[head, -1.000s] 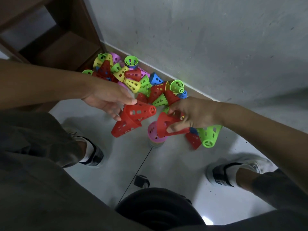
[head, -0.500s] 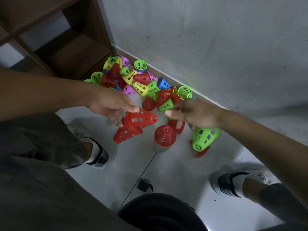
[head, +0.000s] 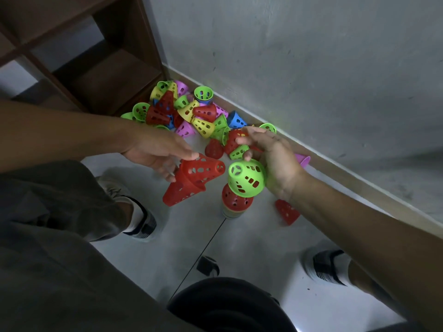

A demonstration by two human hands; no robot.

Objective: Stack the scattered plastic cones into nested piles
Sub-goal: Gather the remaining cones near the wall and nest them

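**Stacking barely begun, most cones loose**

On the floor between the feet, one short upright stack point(head: 236, 204) is seen, topped by a red cone, with rims of other colours showing beneath it. A green cone point(head: 247, 178) is held in the right hand point(head: 275, 164), gripped at its wide end and poised just above that stack, narrow end turned toward the camera; it is not yet seated. A nested red pair point(head: 194, 179) is held tilted in the left hand point(head: 155, 152), whose fingers are curled loosely around the wide end.

Against the wall, a loose heap point(head: 191, 113) of red, green, yellow, pink and blue cones is left unsorted, close beside a wooden shelf point(head: 115, 65). A single red cone point(head: 287, 212) lies on its side near the stack, and a pink cone point(head: 303, 160) is partly hidden behind the right wrist.

By this showing, only a small share is judged done: the green cone and red pair remain to be placed, then the whole heap.
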